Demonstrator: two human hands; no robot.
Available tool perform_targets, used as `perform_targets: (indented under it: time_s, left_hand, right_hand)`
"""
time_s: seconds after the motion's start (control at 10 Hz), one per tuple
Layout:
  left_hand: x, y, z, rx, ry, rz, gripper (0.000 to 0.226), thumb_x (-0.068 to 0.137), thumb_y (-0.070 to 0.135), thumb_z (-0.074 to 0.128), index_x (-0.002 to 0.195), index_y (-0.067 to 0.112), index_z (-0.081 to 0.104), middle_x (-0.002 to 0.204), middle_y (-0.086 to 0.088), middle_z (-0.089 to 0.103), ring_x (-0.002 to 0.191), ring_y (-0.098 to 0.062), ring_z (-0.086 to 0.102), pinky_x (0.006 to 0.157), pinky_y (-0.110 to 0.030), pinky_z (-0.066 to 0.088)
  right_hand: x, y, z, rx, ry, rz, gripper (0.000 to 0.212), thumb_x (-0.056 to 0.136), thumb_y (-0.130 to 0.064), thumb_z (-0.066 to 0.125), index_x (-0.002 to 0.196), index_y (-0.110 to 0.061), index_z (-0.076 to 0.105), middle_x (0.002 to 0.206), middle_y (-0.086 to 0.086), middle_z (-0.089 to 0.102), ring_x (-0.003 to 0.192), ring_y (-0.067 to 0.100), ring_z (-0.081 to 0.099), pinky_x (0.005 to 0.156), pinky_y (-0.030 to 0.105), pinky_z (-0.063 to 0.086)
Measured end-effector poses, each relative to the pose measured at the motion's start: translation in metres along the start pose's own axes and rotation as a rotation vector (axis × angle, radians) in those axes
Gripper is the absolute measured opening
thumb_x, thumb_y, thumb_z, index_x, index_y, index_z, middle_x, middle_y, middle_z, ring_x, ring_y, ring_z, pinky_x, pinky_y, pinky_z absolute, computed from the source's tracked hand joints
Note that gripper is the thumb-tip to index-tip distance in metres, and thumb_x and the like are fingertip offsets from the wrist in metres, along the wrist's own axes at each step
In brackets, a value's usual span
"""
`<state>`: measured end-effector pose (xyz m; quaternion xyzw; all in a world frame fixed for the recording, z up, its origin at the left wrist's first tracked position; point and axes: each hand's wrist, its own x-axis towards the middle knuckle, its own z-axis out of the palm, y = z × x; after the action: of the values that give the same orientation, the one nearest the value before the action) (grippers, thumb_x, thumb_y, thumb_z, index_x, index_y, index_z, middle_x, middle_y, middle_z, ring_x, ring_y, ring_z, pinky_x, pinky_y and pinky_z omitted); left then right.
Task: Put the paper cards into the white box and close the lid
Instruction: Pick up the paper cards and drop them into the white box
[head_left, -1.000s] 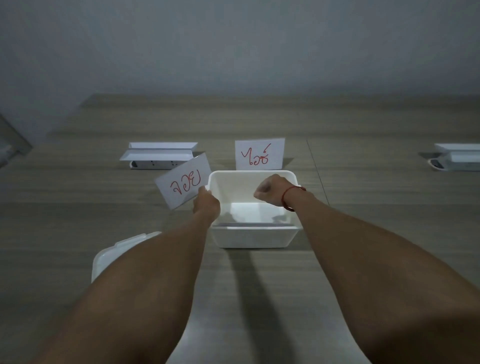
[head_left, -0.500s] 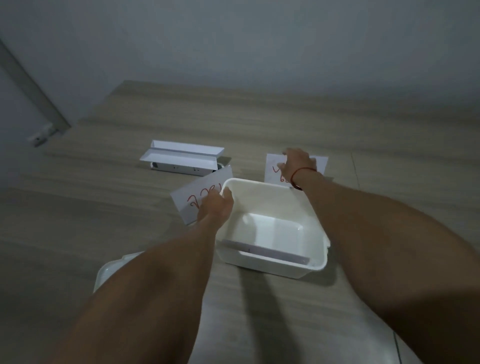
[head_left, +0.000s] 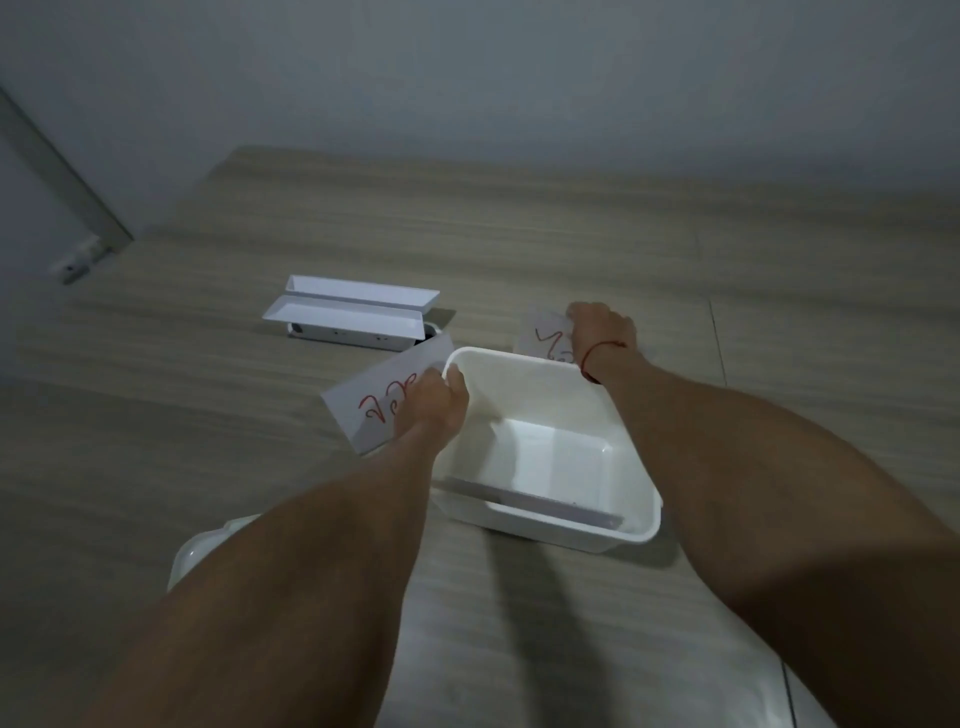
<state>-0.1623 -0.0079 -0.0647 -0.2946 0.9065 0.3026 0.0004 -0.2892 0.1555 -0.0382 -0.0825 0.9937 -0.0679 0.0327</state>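
An open white rectangular plastic box (head_left: 550, 452) stands on the wood-grain table (head_left: 519, 249). One flat card (head_left: 530, 501) lies inside, leaning along its near wall. The left hand (head_left: 431, 402) pinches a white paper card with red handwriting (head_left: 374, 400) just beside the box's left rim, fingers closed on the card. The right hand (head_left: 600, 330) (red string at the wrist) rests on a second white paper card with red marks (head_left: 545, 340) behind the box's far rim; whether its fingers grip the card cannot be told. The white plastic lid (head_left: 200, 551) lies at the near left, partly hidden by the left forearm. A white socket unit with raised flaps (head_left: 353, 317) sits well beyond.
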Motion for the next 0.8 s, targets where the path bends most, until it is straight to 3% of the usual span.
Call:
perform_targets:
  time_s: [0.2, 0.3, 0.4, 0.5, 0.6, 0.7, 0.8]
  left_hand:
    - [-0.009, 0.004, -0.008, -0.089, -0.048, -0.077, 0.052, 0.1, 0.036, 0.025, 0.126, 0.0, 0.051, 0.124, -0.021, 0.057, 0.113, -0.035, 0.053, 0.08, -0.036, 0.034]
    - [-0.019, 0.005, -0.017, -0.091, -0.118, -0.085, 0.044, 0.1, 0.02, 0.029, 0.129, -0.006, 0.049, 0.13, -0.024, 0.054, 0.119, -0.036, 0.052, 0.085, -0.036, 0.039]
    - [-0.032, 0.005, -0.026, -0.095, -0.212, -0.101, 0.044, 0.098, 0.012, 0.032, 0.137, -0.007, 0.041, 0.143, -0.026, 0.044, 0.132, -0.038, 0.044, 0.103, -0.041, 0.038]
    - [-0.04, 0.001, -0.031, -0.075, -0.249, -0.087, 0.044, 0.097, 0.01, 0.033, 0.137, -0.008, 0.04, 0.143, -0.025, 0.044, 0.132, -0.038, 0.044, 0.105, -0.04, 0.037]
    - [-0.05, -0.004, -0.033, -0.076, -0.214, -0.087, 0.042, 0.097, 0.007, 0.034, 0.135, -0.009, 0.042, 0.139, -0.025, 0.047, 0.128, -0.037, 0.047, 0.103, -0.039, 0.039]
    - [-0.055, -0.01, -0.034, -0.093, -0.193, -0.079, 0.042, 0.099, 0.01, 0.032, 0.136, -0.007, 0.042, 0.139, -0.025, 0.047, 0.128, -0.037, 0.047, 0.103, -0.04, 0.039]
    - [-0.055, -0.013, -0.037, -0.088, -0.235, -0.043, 0.042, 0.1, 0.013, 0.03, 0.131, -0.01, 0.046, 0.136, -0.027, 0.051, 0.126, -0.039, 0.049, 0.102, -0.04, 0.041]
  right_hand:
    - [-0.026, -0.012, -0.04, 0.104, 0.185, -0.111, 0.044, 0.091, -0.007, 0.047, 0.131, -0.023, 0.053, 0.128, 0.014, 0.057, 0.122, 0.033, 0.052, 0.099, 0.041, 0.038]
    - [-0.042, -0.018, -0.073, 0.128, 0.287, -0.135, 0.049, 0.092, -0.007, 0.043, 0.135, -0.028, 0.05, 0.129, 0.011, 0.057, 0.123, 0.032, 0.05, 0.102, 0.041, 0.035]
    - [-0.057, -0.021, -0.1, 0.151, 0.368, -0.162, 0.043, 0.093, -0.009, 0.042, 0.13, -0.025, 0.055, 0.128, 0.01, 0.06, 0.12, 0.032, 0.051, 0.1, 0.041, 0.034]
    - [-0.072, -0.022, -0.108, 0.218, 0.277, -0.147, 0.038, 0.099, -0.015, 0.036, 0.13, -0.025, 0.057, 0.135, 0.007, 0.058, 0.126, 0.03, 0.049, 0.105, 0.042, 0.031]
    - [-0.093, -0.019, -0.091, 0.315, 0.031, -0.108, 0.036, 0.099, -0.019, 0.04, 0.13, -0.024, 0.056, 0.137, 0.006, 0.057, 0.126, 0.029, 0.051, 0.108, 0.044, 0.037]
    - [-0.116, -0.018, -0.067, 0.336, -0.24, -0.092, 0.031, 0.094, -0.016, 0.05, 0.122, -0.019, 0.062, 0.117, 0.007, 0.063, 0.105, 0.03, 0.064, 0.088, 0.041, 0.056]
    - [-0.135, -0.02, -0.047, 0.21, -0.631, -0.106, 0.029, 0.088, -0.006, 0.054, 0.108, -0.019, 0.07, 0.103, 0.005, 0.069, 0.084, 0.018, 0.07, 0.073, 0.029, 0.057]
